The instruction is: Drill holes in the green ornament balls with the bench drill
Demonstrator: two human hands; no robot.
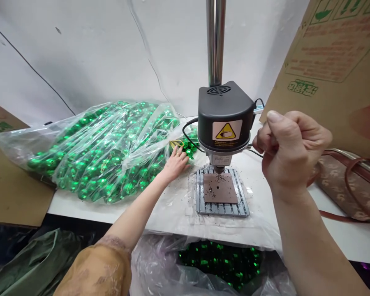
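My left hand [176, 164] reaches to the mouth of a clear plastic bag [148, 139] full of shiny green faceted beads [101, 164]. Its fingers are stretched out over loose green pieces [188, 148] and some yellow strands [176, 143]; nothing shows firmly held. To the right, my right hand [291, 148] is closed in a fist beside a small black bench drill press [226, 113]. A short metal rod runs from the machine's side into this fist, which hides its end. Below the drill chuck [218, 169], a brown square plate [220, 189] with a dark hole lies on the slotted metal base [243, 205].
Dark shavings are scattered on the plate and white table [169, 209]. A tall cardboard box [336, 61] stands at the right, near a brown patterned handbag [342, 185]. Below the table edge, an open plastic bag [160, 263] holds dark green shiny pieces [222, 263]. Another carton [15, 189] is at left.
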